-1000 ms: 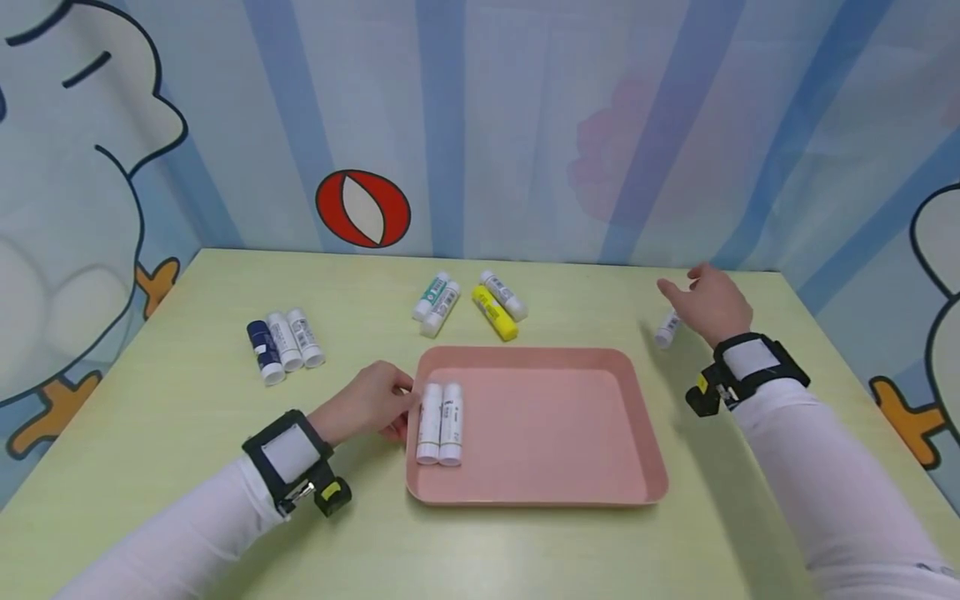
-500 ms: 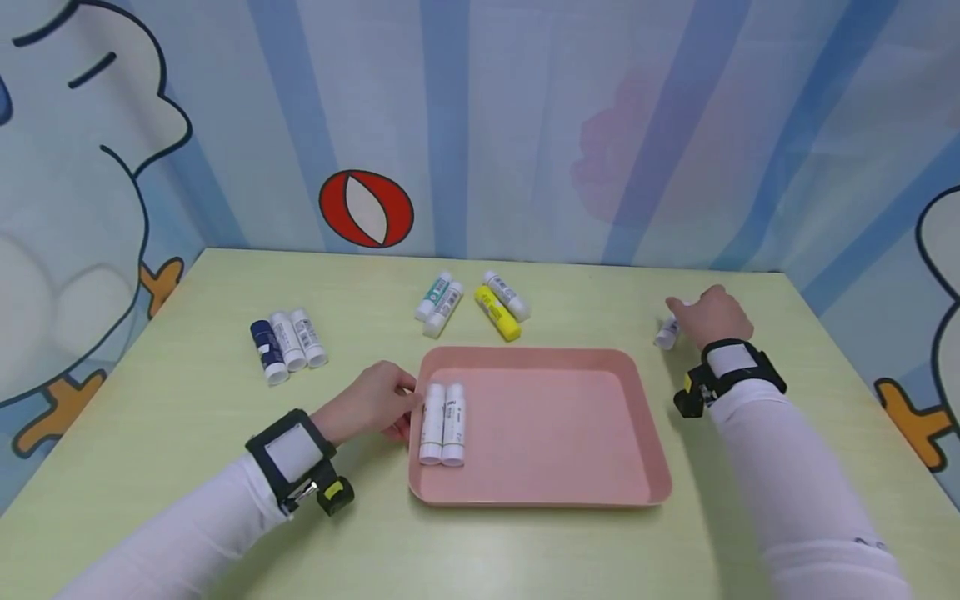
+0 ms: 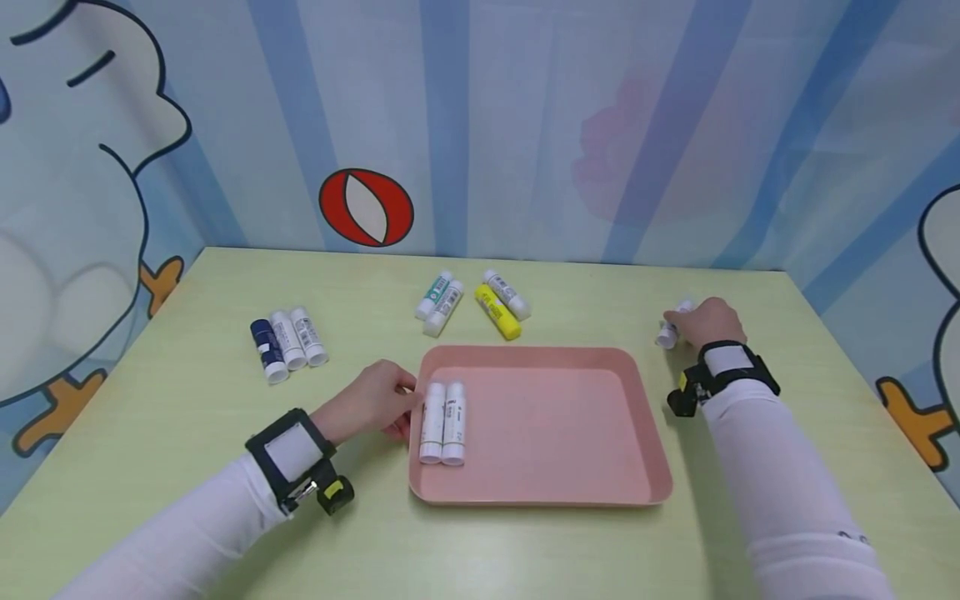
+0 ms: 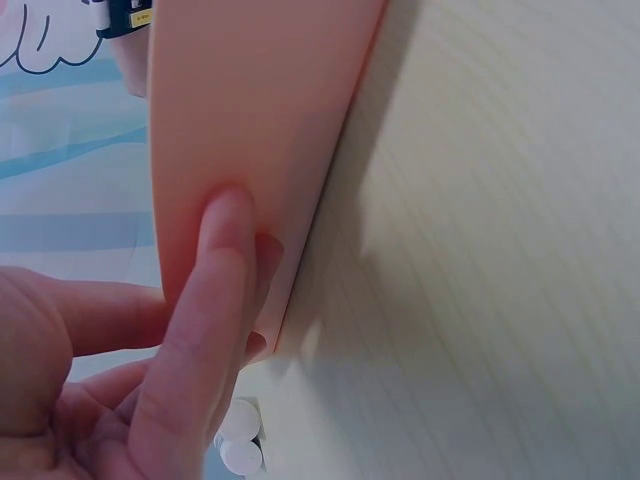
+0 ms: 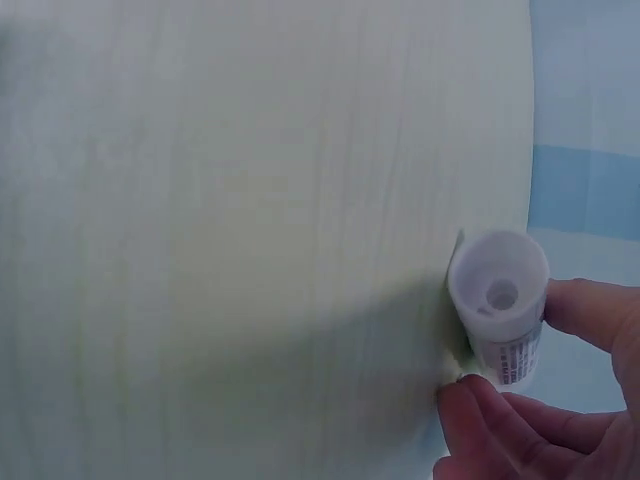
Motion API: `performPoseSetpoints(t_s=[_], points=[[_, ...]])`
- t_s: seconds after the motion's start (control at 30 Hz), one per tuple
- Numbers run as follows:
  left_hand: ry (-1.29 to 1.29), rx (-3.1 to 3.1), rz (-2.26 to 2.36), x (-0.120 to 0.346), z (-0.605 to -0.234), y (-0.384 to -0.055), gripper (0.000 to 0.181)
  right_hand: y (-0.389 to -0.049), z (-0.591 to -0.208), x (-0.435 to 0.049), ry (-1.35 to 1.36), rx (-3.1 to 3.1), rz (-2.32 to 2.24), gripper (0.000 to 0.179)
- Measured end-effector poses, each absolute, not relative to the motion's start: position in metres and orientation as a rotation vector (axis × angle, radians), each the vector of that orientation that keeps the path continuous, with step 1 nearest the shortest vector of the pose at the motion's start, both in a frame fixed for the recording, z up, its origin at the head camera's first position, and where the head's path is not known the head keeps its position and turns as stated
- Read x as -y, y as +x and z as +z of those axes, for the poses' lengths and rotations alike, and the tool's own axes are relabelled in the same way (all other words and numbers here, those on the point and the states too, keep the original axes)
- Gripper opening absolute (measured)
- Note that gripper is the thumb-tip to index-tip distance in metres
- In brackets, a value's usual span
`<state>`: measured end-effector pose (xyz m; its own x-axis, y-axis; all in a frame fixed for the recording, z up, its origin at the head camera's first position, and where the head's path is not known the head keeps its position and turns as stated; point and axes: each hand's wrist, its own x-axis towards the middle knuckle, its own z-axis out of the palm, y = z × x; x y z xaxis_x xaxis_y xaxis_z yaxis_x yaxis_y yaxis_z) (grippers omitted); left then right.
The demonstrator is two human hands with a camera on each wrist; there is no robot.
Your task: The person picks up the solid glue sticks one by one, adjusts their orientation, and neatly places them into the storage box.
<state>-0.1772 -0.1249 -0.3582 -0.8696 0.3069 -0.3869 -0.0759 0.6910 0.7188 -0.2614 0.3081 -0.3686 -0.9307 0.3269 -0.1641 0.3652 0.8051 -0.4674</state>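
1. Head view: we see the pink tray (image 3: pixel 555 429) on the bench (image 3: pixel 525 550), with two side-by-side tubes (image 3: pixel 442 423) lying inside, near its left wall. The left hand (image 3: pixel 369 402) pinches that wall.
2. Head view, far side: beyond the tray's right wall and well apart from it, the right hand (image 3: pixel 708 323) holds a white tube (image 3: pixel 666 337), the thumb reaching across it; we cannot see its other fingers here. Bare bench runs between tray and tube, and the bench's far edge lies past both.
3. Head view, around the tray: past its far wall we find a yellow tube (image 3: pixel 497 312), a pale tube (image 3: pixel 507 294) beside it and a slanted pair (image 3: pixel 438 302). Well left of the tray lies a navy tube (image 3: pixel 268 352) with two white ones.
4. Left wrist view: the thumb hooks over the tray's rim and a finger lies along the outer wall, parted only by that wall. Bench spreads out beside the tray's lower edge.
5. Right wrist view: we look into the tube's hollow end, between thumb and curled fingers; how firmly they press, we cannot tell.
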Motion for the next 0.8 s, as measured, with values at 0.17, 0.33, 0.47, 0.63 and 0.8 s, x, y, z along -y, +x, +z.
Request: performPoseSetpoints(t_s=[0.17, 0.33, 0.47, 0.63, 0.8], points=[[0.186, -2.422, 1.065, 0.1248, -0.3586, -0.1773, 0.026, -0.2616, -0.3686, -0.3105, 0.533, -2.892, -0.797, 0.043], [0.193, -2.418, 1.076, 0.1251, -0.3595, -0.178, 0.026, -0.2601, -0.3669, -0.3114, 0.532, -2.878, -0.781, 0.045], [0.198, -2.412, 1.085, 0.1253, -0.3601, -0.1785, 0.026, -0.2589, -0.366, -0.3121, 0.529, -2.877, -0.788, 0.046], [0.195, -2.411, 1.085, 0.1254, -0.361, -0.179, 0.026, -0.2576, -0.3664, -0.3132, 0.529, -2.868, -0.838, 0.048], [0.195, -2.41, 1.086, 0.1257, -0.3602, -0.1785, 0.026, -0.2595, -0.3627, -0.3123, 0.506, -2.854, -0.937, 0.052]])
